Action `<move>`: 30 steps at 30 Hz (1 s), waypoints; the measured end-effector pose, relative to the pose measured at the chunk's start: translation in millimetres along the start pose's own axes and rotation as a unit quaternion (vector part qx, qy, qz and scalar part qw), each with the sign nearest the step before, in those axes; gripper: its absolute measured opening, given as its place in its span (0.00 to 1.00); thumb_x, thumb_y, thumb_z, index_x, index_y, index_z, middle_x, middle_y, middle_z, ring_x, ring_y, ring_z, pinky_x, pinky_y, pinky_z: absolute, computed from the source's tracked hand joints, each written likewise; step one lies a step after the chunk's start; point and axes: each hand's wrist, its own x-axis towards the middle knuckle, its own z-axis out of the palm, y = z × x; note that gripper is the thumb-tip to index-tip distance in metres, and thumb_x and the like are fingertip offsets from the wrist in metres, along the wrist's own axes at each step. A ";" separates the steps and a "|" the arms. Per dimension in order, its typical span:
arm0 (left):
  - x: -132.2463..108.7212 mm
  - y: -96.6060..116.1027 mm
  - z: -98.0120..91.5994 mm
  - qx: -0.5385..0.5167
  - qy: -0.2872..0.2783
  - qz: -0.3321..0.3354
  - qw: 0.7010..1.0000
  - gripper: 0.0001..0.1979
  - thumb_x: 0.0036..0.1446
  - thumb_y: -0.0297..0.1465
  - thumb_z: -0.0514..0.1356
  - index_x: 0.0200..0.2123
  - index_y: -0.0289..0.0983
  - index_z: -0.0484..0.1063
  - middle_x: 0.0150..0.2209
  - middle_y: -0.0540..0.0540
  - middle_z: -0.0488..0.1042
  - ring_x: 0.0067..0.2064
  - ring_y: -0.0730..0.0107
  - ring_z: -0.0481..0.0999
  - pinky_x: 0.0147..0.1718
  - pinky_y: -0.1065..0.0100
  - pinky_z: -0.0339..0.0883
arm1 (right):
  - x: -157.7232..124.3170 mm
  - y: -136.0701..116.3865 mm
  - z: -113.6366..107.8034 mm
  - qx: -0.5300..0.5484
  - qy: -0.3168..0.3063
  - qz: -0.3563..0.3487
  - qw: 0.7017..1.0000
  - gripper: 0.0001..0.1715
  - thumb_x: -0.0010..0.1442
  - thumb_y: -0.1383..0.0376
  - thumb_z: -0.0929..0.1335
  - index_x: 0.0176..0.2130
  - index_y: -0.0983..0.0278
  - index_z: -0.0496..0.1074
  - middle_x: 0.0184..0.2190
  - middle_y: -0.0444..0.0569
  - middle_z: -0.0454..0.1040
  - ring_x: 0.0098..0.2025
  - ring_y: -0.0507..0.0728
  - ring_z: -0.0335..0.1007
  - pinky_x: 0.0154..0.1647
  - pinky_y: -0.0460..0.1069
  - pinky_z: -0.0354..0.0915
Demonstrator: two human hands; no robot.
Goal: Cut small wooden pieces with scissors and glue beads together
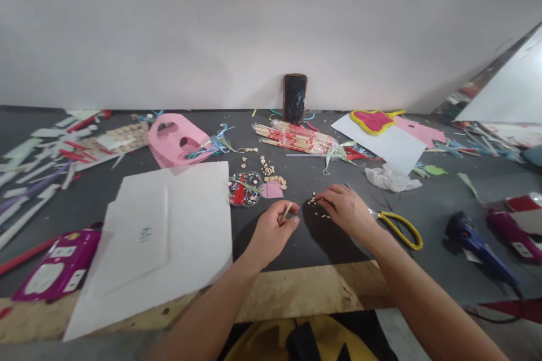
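The left hand (271,232) pinches a thin stick (285,212) slanting toward the small beads (324,215). The right hand (348,210) touches those beads and is nearer; I cannot tell whether it pinches one.

Craft workspace, makeshift. Dark table cover (322,242) laid over a raw chipboard edge (296,293), pushed against a plain white wall (169,28). Strewn all over: cut paper strips (34,180), pink card cut-out (175,138), white paper sheets (169,225), bagged wooden sticks (292,136), wooden beads (271,172), yellow-handled scissors (402,225), blue glue gun (474,245). Phone (295,97) propped upright against the wall.
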 end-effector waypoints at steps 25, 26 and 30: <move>0.8 -2.2 0.5 0.001 -0.007 -0.003 1.000 0.08 0.53 0.30 0.57 0.38 0.37 0.70 0.23 0.55 0.60 0.24 0.76 0.57 0.24 0.73 0.53 | 15.4 0.6 4.2 -0.177 -0.071 -0.043 0.981 0.07 0.63 0.67 0.62 0.34 0.63 0.70 0.32 0.53 0.71 0.37 0.60 0.63 0.35 0.51 0.57; 0.9 -2.3 0.3 0.002 -0.007 -0.003 1.000 0.08 0.53 0.30 0.57 0.38 0.37 0.70 0.23 0.55 0.61 0.24 0.76 0.57 0.24 0.73 0.53 | 14.7 1.7 4.2 -0.175 -0.070 -0.041 0.981 0.08 0.63 0.66 0.62 0.34 0.63 0.69 0.32 0.53 0.71 0.37 0.60 0.63 0.35 0.51 0.57; 0.9 -1.7 -0.3 0.006 -0.009 -0.005 1.000 0.08 0.53 0.30 0.57 0.38 0.37 0.69 0.23 0.55 0.60 0.24 0.76 0.57 0.24 0.73 0.53 | 8.5 8.9 0.0 -0.157 -0.059 -0.035 0.985 0.09 0.65 0.66 0.61 0.35 0.63 0.69 0.34 0.52 0.71 0.38 0.59 0.64 0.38 0.51 0.57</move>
